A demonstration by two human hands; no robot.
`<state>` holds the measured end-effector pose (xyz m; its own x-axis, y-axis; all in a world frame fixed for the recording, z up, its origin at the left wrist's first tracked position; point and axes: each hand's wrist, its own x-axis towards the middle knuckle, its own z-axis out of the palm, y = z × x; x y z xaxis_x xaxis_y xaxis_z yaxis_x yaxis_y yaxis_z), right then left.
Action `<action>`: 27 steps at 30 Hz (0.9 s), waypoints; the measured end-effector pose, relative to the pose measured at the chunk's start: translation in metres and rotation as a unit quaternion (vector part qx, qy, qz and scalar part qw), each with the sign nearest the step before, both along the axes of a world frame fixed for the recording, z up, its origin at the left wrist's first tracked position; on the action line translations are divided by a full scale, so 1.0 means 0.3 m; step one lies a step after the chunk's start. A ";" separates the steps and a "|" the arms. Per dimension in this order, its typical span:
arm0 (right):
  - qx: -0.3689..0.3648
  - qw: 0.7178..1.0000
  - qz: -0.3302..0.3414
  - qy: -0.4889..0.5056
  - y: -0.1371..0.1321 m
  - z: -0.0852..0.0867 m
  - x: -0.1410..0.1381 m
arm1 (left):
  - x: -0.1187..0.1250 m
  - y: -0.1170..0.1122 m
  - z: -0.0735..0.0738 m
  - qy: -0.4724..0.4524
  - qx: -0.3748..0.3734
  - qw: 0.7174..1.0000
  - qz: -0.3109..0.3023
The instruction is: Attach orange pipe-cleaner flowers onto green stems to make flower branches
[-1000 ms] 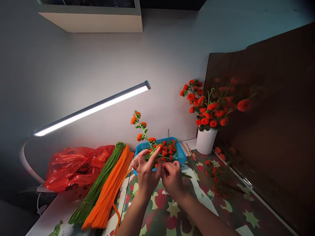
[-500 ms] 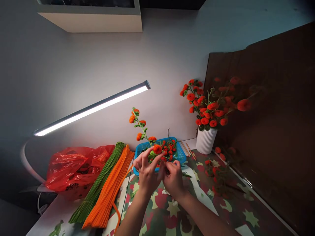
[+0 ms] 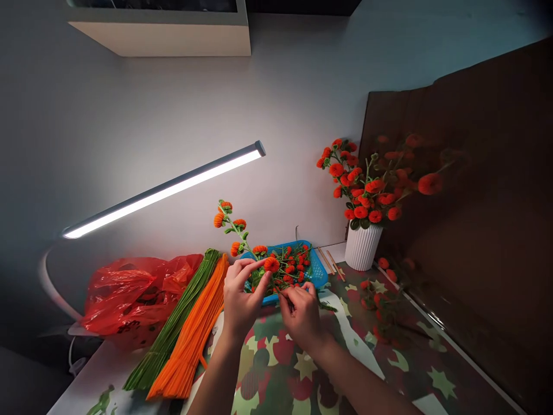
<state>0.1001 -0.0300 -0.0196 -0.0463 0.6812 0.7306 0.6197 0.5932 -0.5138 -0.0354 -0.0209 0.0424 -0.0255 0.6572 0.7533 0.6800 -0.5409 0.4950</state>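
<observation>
My left hand (image 3: 240,298) pinches a pipe-cleaner flower stem (image 3: 235,230) that bears several orange pompom blooms and green leaves and leans up to the left. My right hand (image 3: 300,311) is closed beside it, fingertips pinching the stem's lower end, a thin green wire. Both hands hover just in front of a blue basket (image 3: 318,271) filled with small orange-red blooms on green stems.
Bundles of green pipe cleaners (image 3: 175,325) and orange pipe cleaners (image 3: 194,340) lie at the left beside a red plastic bag (image 3: 125,294). A white ribbed vase (image 3: 362,246) of orange flowers stands at the back right. A lit lamp bar (image 3: 164,189) hangs overhead. Loose blooms (image 3: 375,300) lie on the patterned cloth.
The flower stem has tilted further left and lower. My left hand shifted left with it; my right hand stayed close by the basket.
</observation>
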 end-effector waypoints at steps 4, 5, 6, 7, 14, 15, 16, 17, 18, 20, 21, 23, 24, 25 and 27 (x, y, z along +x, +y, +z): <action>0.025 0.999 -0.006 -0.028 0.000 -0.012 -0.003 | 0.017 -0.003 -0.006 0.078 0.019 0.993 0.083; 0.030 0.999 -0.008 -0.035 0.000 -0.015 -0.005 | 0.023 -0.003 -0.011 0.099 0.019 0.989 0.104; 0.032 0.999 -0.011 -0.038 0.001 -0.017 -0.007 | 0.028 -0.001 -0.016 0.121 0.015 0.985 0.119; 0.032 0.999 -0.015 -0.040 0.002 -0.019 -0.008 | 0.033 0.000 -0.020 0.141 0.007 0.982 0.127; 0.016 0.999 -0.027 -0.036 0.013 -0.021 0.000 | 0.038 -0.011 -0.027 0.062 0.035 0.995 0.073; 0.013 0.999 -0.029 -0.032 0.014 -0.019 0.003 | 0.036 -0.010 -0.031 -0.001 0.059 0.997 0.055; 0.013 0.999 -0.030 -0.029 0.015 -0.016 0.006 | 0.032 -0.006 -0.037 -0.079 0.079 0.993 0.043; 0.014 0.999 -0.031 -0.026 0.015 -0.013 0.009 | 0.027 0.002 -0.044 -0.169 0.085 0.981 0.033; 0.018 0.999 -0.032 -0.026 0.015 -0.010 0.013 | 0.019 0.014 -0.052 -0.260 0.070 0.963 0.022; 0.028 0.999 -0.031 -0.030 0.016 -0.006 0.019 | -0.005 0.047 -0.069 -0.410 -0.004 0.912 0.000; 0.034 0.998 -0.033 -0.034 0.017 -0.004 0.022 | -0.018 0.065 -0.078 -0.456 -0.044 0.889 -0.009; 0.044 0.997 -0.044 -0.047 0.022 -0.005 0.028 | -0.042 0.094 -0.094 -0.494 -0.096 0.864 -0.005; 0.049 0.996 -0.052 -0.054 0.025 -0.006 0.032 | -0.048 0.102 -0.102 -0.493 -0.108 0.863 0.003; 0.054 0.995 -0.062 -0.060 0.030 -0.009 0.036 | -0.048 0.106 -0.110 -0.484 -0.119 0.867 0.007; 0.058 0.992 -0.084 -0.069 0.042 -0.016 0.045 | -0.030 0.101 -0.121 -0.457 -0.155 0.876 -0.011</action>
<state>0.1136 -0.0173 -0.0243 -0.0446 0.5992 0.7994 0.7743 0.5263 -0.3513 -0.0443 0.0095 0.0062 -0.5098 0.8342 0.2101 -0.0853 -0.2921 0.9526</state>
